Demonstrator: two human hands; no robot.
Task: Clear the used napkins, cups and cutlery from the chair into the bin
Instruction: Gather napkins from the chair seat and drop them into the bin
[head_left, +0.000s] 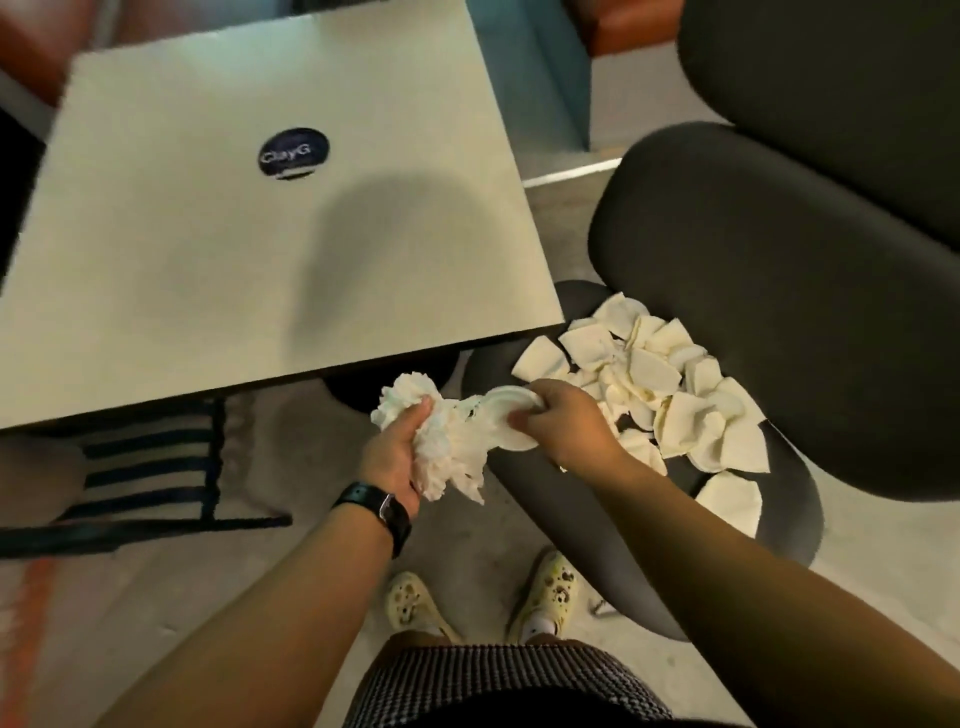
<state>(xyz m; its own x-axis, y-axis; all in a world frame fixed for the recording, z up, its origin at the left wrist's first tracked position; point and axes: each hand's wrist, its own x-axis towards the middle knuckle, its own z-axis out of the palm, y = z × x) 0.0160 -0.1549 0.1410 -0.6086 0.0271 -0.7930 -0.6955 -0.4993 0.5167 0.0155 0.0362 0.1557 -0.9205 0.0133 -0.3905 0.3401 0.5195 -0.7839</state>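
My left hand (400, 457) grips a wad of napkins (441, 441) just off the chair (779, 291), my right hand (558, 415) pinches a plate (506, 410); I'd tuck both together before reaching for the pile of napkins (670, 395) on the seat.

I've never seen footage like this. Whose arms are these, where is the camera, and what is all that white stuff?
There is no machine here: the single picture comes from a camera worn on a person's head, looking down at their own arms and shoes. The left hand, with a black watch on its wrist, grips a wad of crumpled napkins. The right hand pinches a white disposable lid or plate; I cannot tell which. On the dark chair seat lies a heap of folded white napkins. The pale square at the upper left is a table. No bin is in view.
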